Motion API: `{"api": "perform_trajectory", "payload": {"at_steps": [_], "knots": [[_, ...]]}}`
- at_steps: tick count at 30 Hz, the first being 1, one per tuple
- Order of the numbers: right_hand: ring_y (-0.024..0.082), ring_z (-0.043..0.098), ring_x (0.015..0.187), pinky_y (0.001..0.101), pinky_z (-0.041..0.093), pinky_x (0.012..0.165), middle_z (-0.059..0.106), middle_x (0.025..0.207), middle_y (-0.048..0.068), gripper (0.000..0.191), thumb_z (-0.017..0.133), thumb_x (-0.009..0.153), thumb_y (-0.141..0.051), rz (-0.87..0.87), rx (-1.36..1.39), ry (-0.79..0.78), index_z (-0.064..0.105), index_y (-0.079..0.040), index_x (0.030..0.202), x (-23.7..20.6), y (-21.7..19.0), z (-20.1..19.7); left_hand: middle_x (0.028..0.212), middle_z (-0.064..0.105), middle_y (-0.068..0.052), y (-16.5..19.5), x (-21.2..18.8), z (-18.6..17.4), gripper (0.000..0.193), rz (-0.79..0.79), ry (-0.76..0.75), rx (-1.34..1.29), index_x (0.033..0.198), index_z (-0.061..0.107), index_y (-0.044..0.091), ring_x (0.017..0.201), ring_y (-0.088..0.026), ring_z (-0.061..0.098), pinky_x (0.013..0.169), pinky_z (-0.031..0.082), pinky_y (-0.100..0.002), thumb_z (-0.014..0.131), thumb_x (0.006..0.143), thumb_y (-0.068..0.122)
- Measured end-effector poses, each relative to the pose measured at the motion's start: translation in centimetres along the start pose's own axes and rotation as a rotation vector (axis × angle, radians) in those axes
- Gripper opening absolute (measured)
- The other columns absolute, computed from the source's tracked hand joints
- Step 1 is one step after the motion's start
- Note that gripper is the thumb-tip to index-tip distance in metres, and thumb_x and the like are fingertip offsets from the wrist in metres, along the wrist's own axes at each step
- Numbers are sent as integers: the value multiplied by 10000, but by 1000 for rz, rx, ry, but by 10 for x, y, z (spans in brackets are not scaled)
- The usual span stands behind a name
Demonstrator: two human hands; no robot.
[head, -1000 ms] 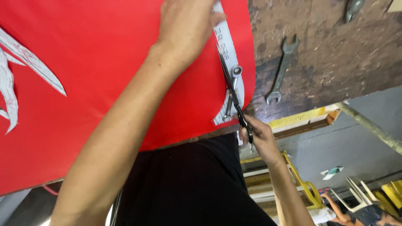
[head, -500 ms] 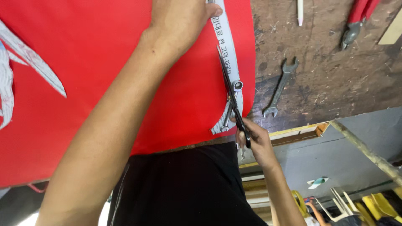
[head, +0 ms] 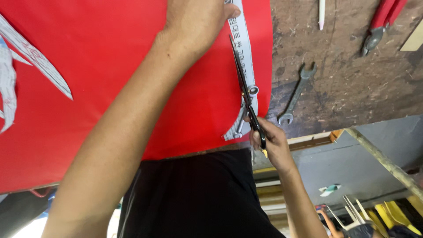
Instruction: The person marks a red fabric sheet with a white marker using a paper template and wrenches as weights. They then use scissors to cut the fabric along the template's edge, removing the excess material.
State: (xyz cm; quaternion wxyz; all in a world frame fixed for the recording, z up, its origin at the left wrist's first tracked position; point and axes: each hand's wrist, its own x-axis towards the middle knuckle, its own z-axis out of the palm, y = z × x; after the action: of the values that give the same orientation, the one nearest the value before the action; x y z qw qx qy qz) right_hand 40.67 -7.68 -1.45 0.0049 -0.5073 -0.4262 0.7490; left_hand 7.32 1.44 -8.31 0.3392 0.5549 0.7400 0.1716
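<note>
the right hand (head: 271,141), near the body, has its fingers pressed together around the handles of the black scissors (head: 246,92). the blades are along the grey printed strip (head: 242,48) at the right edge of the red sheet (head: 110,79), which lies on the dark worn surface (head: 352,83). farther away, the left hand (head: 198,22) lies flat on the sheet with fingers spread, the thumb touching the strip. beside the sheet lies a wrench (head: 297,94), and further away red pliers (head: 381,24).
</note>
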Motion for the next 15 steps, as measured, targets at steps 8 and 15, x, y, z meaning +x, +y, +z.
{"api": "perform_trajectory", "payload": {"at_steps": [8,15], "knots": [[80,538,623,246,441,577,570,725,-2,473,674,984,-283,-39,-29,-19,647,11,1354,10,-10,1,738,719,-129,2,3,-7,296,192,205,22,899,720,10,699,-348,704,621,492,-515,862,773,237],[78,531,582,244,423,532,571,712,0,480,674,953,-278,60,-27,-2,635,4,1340,12,-20,-2,675,670,-160,-10,17,-19,208,80,151,41,902,712,22,629,-328,676,543,507,-457,781,920,217]]}}
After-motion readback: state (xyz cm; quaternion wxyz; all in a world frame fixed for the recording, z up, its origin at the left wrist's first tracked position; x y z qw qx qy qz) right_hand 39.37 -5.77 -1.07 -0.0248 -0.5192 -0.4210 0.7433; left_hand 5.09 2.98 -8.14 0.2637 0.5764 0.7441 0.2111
